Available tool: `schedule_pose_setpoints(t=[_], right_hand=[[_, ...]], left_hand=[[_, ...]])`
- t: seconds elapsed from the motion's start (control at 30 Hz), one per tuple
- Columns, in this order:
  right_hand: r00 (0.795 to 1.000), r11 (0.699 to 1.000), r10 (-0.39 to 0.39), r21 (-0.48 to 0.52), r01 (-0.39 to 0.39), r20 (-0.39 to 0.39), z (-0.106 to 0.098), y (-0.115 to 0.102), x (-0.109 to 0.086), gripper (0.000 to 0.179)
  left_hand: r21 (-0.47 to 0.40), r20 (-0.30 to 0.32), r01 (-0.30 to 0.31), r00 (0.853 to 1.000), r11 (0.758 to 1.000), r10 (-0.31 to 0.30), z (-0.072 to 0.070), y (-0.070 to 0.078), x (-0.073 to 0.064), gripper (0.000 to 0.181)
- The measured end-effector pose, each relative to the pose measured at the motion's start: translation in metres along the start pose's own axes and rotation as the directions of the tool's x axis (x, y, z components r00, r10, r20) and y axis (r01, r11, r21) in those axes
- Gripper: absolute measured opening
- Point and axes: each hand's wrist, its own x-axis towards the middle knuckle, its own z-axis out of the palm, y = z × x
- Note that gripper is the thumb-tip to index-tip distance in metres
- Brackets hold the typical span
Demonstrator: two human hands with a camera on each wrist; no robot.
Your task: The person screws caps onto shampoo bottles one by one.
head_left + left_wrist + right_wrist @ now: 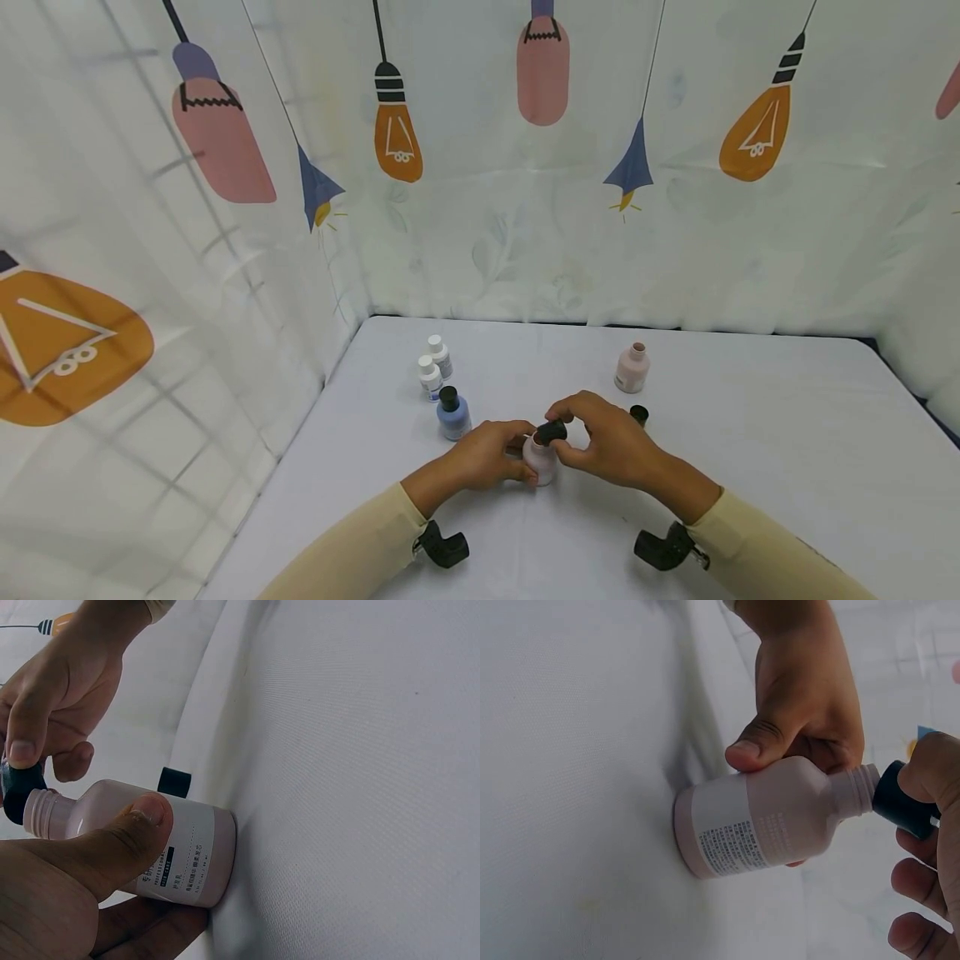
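Note:
A pale pink bottle (538, 463) with a printed label stands on the white table. My left hand (491, 457) grips it around the body, thumb across the label in the left wrist view. Between thumb and fingertips my right hand (611, 437) pinches a black cap (552, 431). That cap is tilted at the rim of the bottle's threaded neck (855, 790), so part of the mouth shows. Whether the cap touches the rim all round I cannot tell. Behind the right hand, partly hidden, a second black cap (639, 413) is visible on the table.
A blue bottle (453, 417) with a black cap stands left of the hands. Behind it are two small white bottles (431, 379). Another pink bottle (632, 369), uncapped, stands at the back right. A patterned curtain (480, 208) hangs beyond the table's back edge (675, 332).

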Motion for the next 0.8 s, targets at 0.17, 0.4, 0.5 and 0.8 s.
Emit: schedule_pose_setpoints(t=[0.17, 0.4, 0.5, 0.8], right_hand=[[1.000, 1.000, -0.003, 0.011, 0.002, 0.010, 0.002, -0.003, 0.004, 0.039], [0.999, 0.999, -0.051, 0.013, 0.051, 0.008, 0.006, -0.002, 0.006, 0.035], [0.995, 0.995, -0.097, 0.005, 0.097, -0.001, 0.008, 0.000, 0.007, 0.035], [0.988, 0.988, -0.151, -0.009, 0.151, 0.024, 0.011, 0.001, 0.008, 0.035]], left_hand=[[0.001, -0.002, 0.009, 1.000, 1.000, -0.009, 0.000, 0.000, 0.000, 0.048], [0.001, -0.004, 0.022, 1.000, 1.000, -0.022, 0.001, 0.000, 0.000, 0.050], [-0.002, -0.005, 0.022, 1.000, 1.000, -0.022, 0.002, 0.000, 0.000, 0.051], [0.010, -0.004, 0.013, 1.000, 1.000, -0.013, 0.000, -0.001, -0.001, 0.056]])
